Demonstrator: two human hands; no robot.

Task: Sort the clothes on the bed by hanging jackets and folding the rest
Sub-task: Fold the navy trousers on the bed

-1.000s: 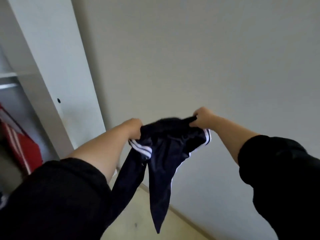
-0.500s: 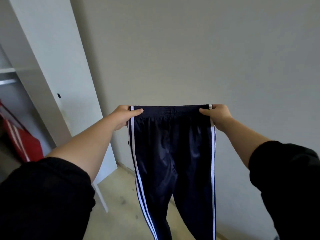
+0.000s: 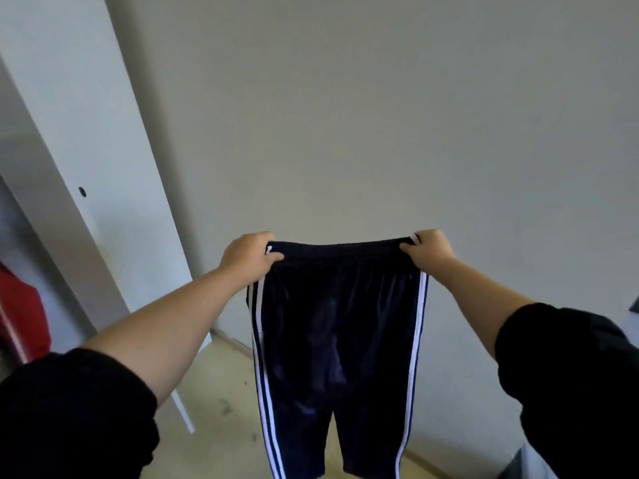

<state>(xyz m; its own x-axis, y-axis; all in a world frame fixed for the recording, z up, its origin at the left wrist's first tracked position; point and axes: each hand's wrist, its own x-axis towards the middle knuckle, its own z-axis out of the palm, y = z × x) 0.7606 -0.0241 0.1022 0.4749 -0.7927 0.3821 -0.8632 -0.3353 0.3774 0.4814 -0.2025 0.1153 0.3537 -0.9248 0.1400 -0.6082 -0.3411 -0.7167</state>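
- Holding up a pair of dark navy track pants (image 3: pixel 339 323) in mid-air, in front of a plain pale wall (image 3: pixel 380 115) and well above the floor (image 3: pixel 221 385).
- Gripping the left end of the waistband (image 3: pixel 340 248) with the left hand (image 3: pixel 247 259), fingers and thumb curling round the gathered fabric.
- Gripping the right end of the waistband with the right hand (image 3: pixel 430 250), fingers curling over the top edge and the thumb pressing on the near side.
- Stretching the waistband roughly level between the two hands.
- Letting both legs hang straight down side by side, parting low in the view and running out past the bottom edge.
- Displaying white stripes (image 3: pixel 257 340) down each outer seam: two on the left side with navy between them, and a white band edged in blue on the right.
- Making out those stripes as the only marking on the glossy front.
- Reaching forward with both forearms bare and black sleeves (image 3: pixel 69 416) covering the upper arms.
- Taking in a tall white panel (image 3: pixel 86 133) at the left, with a small dark round hole (image 3: pixel 82 191) in its face and its foot meeting the floor.
- Catching part of a red garment (image 3: pixel 20 316) at the far left edge, beyond the panel and cut off by the frame.
- Seeing a few dark scuffs on the pale beige floor near the panel's foot.
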